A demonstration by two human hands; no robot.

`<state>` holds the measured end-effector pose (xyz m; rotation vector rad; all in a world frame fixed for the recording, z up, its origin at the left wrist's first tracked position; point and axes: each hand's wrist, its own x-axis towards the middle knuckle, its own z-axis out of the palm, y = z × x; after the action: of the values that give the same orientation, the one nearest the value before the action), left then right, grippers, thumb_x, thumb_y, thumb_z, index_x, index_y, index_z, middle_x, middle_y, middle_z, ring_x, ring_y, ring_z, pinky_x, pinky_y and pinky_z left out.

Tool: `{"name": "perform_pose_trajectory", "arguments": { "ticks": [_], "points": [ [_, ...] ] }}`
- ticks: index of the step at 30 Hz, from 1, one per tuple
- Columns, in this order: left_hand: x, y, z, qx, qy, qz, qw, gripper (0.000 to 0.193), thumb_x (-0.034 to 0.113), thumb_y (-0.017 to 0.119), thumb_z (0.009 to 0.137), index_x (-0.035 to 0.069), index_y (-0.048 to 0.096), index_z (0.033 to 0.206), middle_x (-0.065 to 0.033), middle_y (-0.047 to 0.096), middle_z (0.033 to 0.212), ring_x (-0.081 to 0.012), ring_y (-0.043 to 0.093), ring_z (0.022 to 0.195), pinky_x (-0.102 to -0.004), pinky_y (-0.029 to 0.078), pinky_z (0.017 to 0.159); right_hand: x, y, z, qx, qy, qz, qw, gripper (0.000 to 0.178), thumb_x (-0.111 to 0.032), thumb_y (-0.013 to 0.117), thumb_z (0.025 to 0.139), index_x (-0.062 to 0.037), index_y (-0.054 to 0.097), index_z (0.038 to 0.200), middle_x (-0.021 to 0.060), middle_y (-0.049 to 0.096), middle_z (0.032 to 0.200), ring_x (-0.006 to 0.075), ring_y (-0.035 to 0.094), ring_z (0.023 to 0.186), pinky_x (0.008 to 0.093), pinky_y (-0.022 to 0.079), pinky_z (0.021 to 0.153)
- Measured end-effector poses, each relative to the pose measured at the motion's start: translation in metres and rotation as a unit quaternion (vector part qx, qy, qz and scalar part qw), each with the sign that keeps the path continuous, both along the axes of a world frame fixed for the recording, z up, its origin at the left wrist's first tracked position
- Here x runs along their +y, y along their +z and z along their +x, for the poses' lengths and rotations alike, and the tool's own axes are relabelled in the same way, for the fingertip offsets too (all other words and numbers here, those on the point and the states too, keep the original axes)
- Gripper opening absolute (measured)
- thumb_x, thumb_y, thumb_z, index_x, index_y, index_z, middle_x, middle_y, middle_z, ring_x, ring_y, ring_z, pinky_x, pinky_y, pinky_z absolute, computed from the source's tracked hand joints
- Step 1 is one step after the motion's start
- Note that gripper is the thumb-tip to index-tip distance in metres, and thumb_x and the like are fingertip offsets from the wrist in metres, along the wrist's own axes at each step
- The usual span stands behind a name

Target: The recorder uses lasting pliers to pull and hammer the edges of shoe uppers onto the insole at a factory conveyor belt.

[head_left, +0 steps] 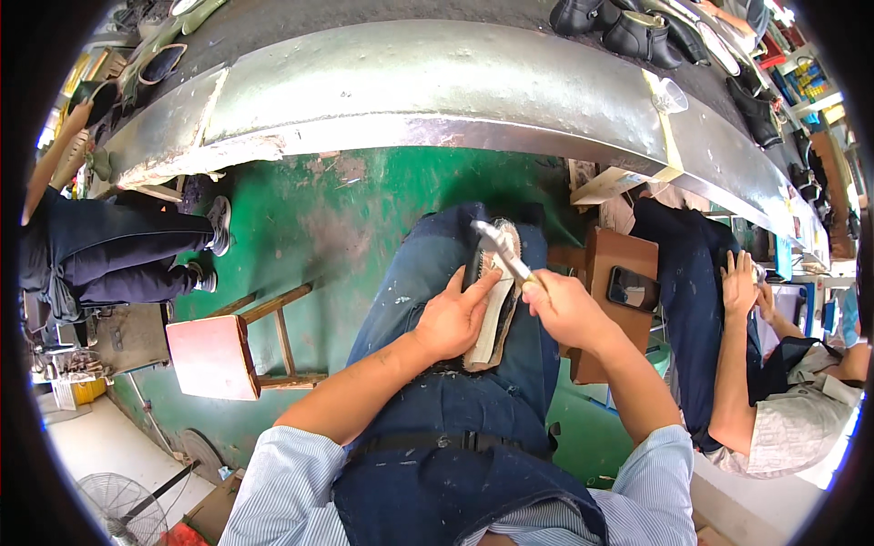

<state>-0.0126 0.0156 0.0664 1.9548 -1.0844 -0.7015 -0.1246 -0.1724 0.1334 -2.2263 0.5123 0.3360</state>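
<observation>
A shoe [489,341] lies bottom-up across my thighs, its pale underside facing me and a darker upper showing along the edges. My left hand [452,317] grips it from the left side, with fingers over the edge and onto the underside. In my right hand [566,308] is a hammer [510,253], held by its handle. The silvery hammer head is over the far end of the shoe; I cannot tell whether it touches. Part of the shoe's side is hidden by my left hand.
A long metal-faced bench [428,86] curves across the front, with black shoes [642,38] on top. A pink-topped stool [214,357] stands left, near another person's legs. At right, a phone [633,288] lies on a brown box [619,250], beside a seated co-worker [774,419].
</observation>
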Motion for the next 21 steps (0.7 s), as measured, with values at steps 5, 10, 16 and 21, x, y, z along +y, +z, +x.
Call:
{"name": "perform_pose_trajectory", "arguments": {
  "ticks": [5, 10, 16, 21],
  "points": [
    [0.004, -0.008, -0.001, -0.043, -0.023, 0.023, 0.999, 0.053, 0.023, 0.047, 0.098, 0.028, 0.033, 0.149, -0.0359, 0.033, 0.144, -0.0495, 0.059, 0.106, -0.0481, 0.051, 0.091, -0.008, -0.006, -0.002, 0.03, -0.017, 0.073, 0.997, 0.037, -0.029, 0.045, 0.101, 0.0048, 0.057, 0.093, 0.0128, 0.065, 0.078, 0.0214, 0.063, 0.069, 0.0365, 0.05, 0.066],
    [-0.005, 0.001, -0.008, 0.086, 0.058, 0.07, 0.992, 0.082, 0.027, 0.053, 0.096, -0.007, 0.002, 0.15, -0.0363, 0.041, 0.138, -0.0485, 0.053, 0.117, -0.0457, 0.043, 0.102, 0.013, -0.01, -0.021, -0.034, -0.093, 0.118, 0.988, 0.036, -0.032, 0.049, 0.099, 0.0032, 0.057, 0.096, 0.0219, 0.063, 0.086, 0.0432, 0.063, 0.083, 0.0438, 0.051, 0.074],
    [-0.003, -0.013, -0.009, 0.086, 0.066, 0.059, 0.992, 0.086, 0.032, 0.059, 0.093, -0.008, 0.008, 0.149, -0.0363, 0.047, 0.133, -0.0468, 0.052, 0.119, -0.0455, 0.042, 0.102, 0.034, -0.008, -0.04, 0.028, -0.003, 0.0, 1.0, 0.031, -0.026, 0.055, 0.097, 0.0022, 0.057, 0.11, 0.0255, 0.062, 0.098, 0.0447, 0.061, 0.089, 0.0469, 0.05, 0.079],
    [0.007, -0.026, -0.002, 0.213, -0.038, -0.038, 0.976, 0.098, 0.027, 0.064, 0.089, -0.007, -0.006, 0.15, -0.0322, 0.016, 0.154, -0.0381, 0.02, 0.146, -0.0387, 0.02, 0.118, 0.044, -0.024, -0.056, -0.034, -0.039, -0.017, 0.998, 0.029, -0.026, 0.054, 0.097, 0.0019, 0.057, 0.105, 0.0252, 0.063, 0.097, 0.0444, 0.061, 0.09, 0.0469, 0.05, 0.08]
  ]
}}
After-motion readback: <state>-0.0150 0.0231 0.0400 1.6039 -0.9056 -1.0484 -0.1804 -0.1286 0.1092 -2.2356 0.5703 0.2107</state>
